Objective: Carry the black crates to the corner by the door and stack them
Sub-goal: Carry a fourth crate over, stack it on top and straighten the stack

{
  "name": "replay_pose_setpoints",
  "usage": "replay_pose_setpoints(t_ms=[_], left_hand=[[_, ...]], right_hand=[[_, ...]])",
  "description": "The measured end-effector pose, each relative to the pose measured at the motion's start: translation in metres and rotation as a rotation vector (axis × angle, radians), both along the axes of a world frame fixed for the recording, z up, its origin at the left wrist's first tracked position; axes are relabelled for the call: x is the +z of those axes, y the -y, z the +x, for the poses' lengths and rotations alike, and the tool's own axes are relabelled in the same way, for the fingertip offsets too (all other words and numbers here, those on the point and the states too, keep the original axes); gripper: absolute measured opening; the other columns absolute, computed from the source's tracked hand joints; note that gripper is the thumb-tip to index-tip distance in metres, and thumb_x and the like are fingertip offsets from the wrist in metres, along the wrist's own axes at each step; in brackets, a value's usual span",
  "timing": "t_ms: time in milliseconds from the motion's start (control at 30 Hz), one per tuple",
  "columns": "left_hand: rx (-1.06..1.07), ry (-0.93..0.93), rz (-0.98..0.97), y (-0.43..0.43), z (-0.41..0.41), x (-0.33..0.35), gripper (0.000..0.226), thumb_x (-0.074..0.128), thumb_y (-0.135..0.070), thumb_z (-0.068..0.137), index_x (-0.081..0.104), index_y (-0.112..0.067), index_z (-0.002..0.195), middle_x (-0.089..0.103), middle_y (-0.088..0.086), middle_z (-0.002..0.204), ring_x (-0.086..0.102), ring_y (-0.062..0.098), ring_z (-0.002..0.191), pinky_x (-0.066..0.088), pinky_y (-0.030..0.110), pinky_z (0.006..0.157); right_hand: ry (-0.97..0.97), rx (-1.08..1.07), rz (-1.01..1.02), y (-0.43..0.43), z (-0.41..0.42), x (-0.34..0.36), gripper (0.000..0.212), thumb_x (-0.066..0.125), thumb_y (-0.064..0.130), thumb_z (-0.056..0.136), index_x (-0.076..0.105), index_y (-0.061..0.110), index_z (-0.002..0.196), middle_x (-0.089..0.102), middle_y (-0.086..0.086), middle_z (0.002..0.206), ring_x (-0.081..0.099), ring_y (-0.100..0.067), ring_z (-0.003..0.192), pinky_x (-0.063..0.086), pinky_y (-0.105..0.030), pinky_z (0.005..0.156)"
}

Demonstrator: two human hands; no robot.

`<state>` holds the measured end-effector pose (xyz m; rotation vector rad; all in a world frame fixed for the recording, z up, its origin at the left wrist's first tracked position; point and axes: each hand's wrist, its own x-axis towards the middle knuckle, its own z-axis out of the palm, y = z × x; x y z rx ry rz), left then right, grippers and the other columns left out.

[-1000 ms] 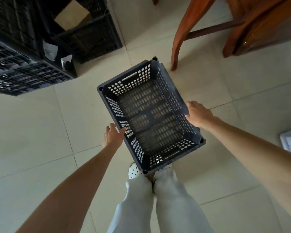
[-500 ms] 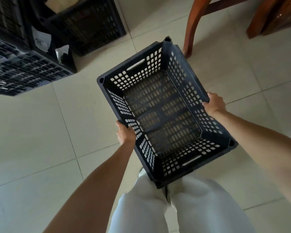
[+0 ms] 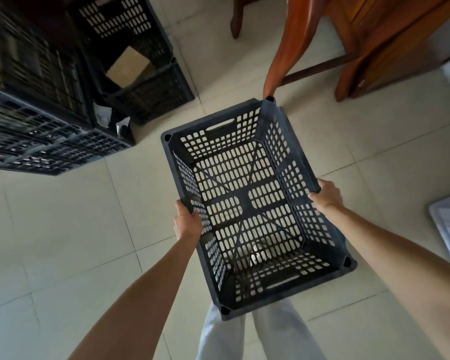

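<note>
Left hand (image 3: 188, 221) curls its fingers tight over the left long rim of the black perforated plastic crate (image 3: 255, 203); right hand (image 3: 325, 194) is clamped the same way on the opposite rim (fingertips tucked out of sight). Both arms reach forward and down, holding the crate in the air above the pale tiled floor (image 3: 63, 229), in front of the person's legs. More black slatted crates (image 3: 52, 105) stand up left, a wooden chair leg (image 3: 287, 48) just beyond.
</note>
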<state>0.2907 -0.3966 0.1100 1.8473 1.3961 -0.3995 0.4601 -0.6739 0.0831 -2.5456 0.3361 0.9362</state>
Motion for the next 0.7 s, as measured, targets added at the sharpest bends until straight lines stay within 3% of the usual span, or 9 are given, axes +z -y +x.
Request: replay_pose_setpoints(t_ms=[133, 200, 267, 433, 500, 567, 633, 700], left_hand=[[-0.061, 0.031, -0.004, 0.003, -0.004, 0.065, 0.033, 0.045, -0.007, 0.099, 0.036, -0.007, 0.131, 0.062, 0.02, 0.11, 0.055, 0.028, 0.083, 0.048, 0.04, 0.07], [-0.089, 0.043, -0.001, 0.001, -0.006, 0.094, 0.034, 0.045, -0.008, 0.099, 0.035, -0.008, 0.132, 0.061, 0.021, 0.11, 0.057, 0.031, 0.085, 0.052, 0.044, 0.073], [-0.123, 0.051, -0.001, -0.001, -0.01, 0.122, 0.035, 0.045, -0.009, 0.099, 0.035, -0.009, 0.132, 0.06, 0.022, 0.111, 0.059, 0.036, 0.09, 0.054, 0.049, 0.078], [-0.264, 0.107, 0.016, -0.001, -0.022, 0.177, 0.037, 0.047, -0.01, 0.098, 0.036, -0.006, 0.133, 0.059, 0.024, 0.116, 0.059, 0.039, 0.096, 0.052, 0.047, 0.079], [-0.337, 0.147, 0.019, 0.001, -0.024, 0.194, 0.034, 0.048, -0.009, 0.098, 0.038, -0.005, 0.13, 0.06, 0.024, 0.116, 0.055, 0.032, 0.088, 0.048, 0.041, 0.073], [-0.423, 0.183, 0.018, 0.007, -0.023, 0.207, 0.034, 0.049, -0.01, 0.097, 0.039, -0.005, 0.129, 0.061, 0.023, 0.115, 0.055, 0.03, 0.086, 0.046, 0.038, 0.071], [-0.521, 0.207, 0.016, 0.018, -0.02, 0.218, 0.034, 0.05, -0.011, 0.097, 0.039, -0.005, 0.129, 0.062, 0.022, 0.114, 0.06, 0.034, 0.091, 0.049, 0.04, 0.072], [-0.608, 0.214, 0.016, 0.033, -0.013, 0.231, 0.035, 0.05, -0.01, 0.097, 0.039, -0.005, 0.129, 0.062, 0.022, 0.114, 0.063, 0.038, 0.095, 0.054, 0.044, 0.075]], right_hand=[[-0.002, -0.079, -0.004, 0.008, -0.011, 0.078, 0.051, 0.057, 0.01, 0.093, 0.044, 0.012, 0.143, 0.056, -0.013, 0.137, 0.066, -0.029, 0.105, 0.056, -0.033, 0.083], [0.017, -0.094, 0.017, 0.011, -0.021, 0.11, 0.046, 0.056, 0.011, 0.093, 0.049, 0.014, 0.139, 0.06, -0.01, 0.133, 0.067, -0.024, 0.094, 0.057, -0.028, 0.071], [0.037, -0.13, 0.045, 0.015, -0.034, 0.138, 0.042, 0.055, 0.012, 0.094, 0.053, 0.015, 0.135, 0.065, -0.008, 0.125, 0.063, -0.016, 0.076, 0.048, -0.019, 0.053], [0.055, -0.272, 0.128, 0.035, -0.075, 0.194, 0.04, 0.058, 0.011, 0.091, 0.058, 0.015, 0.13, 0.067, 0.0, 0.089, 0.055, -0.004, 0.055, 0.05, -0.023, 0.052], [0.076, -0.312, 0.136, 0.047, -0.095, 0.212, 0.039, 0.06, 0.01, 0.089, 0.06, 0.015, 0.128, 0.069, -0.004, 0.098, 0.059, -0.01, 0.062, 0.047, -0.019, 0.052], [0.092, -0.359, 0.161, 0.06, -0.115, 0.227, 0.038, 0.061, 0.006, 0.087, 0.061, 0.012, 0.125, 0.07, -0.008, 0.107, 0.065, -0.019, 0.077, 0.051, -0.025, 0.065], [0.105, -0.409, 0.177, 0.077, -0.135, 0.242, 0.038, 0.061, 0.002, 0.086, 0.061, 0.008, 0.123, 0.069, -0.015, 0.113, 0.067, -0.029, 0.094, 0.051, -0.03, 0.077], [0.12, -0.489, 0.189, 0.097, -0.157, 0.257, 0.04, 0.061, -0.002, 0.085, 0.061, 0.005, 0.124, 0.068, -0.019, 0.115, 0.065, -0.032, 0.101, 0.047, -0.029, 0.08]])
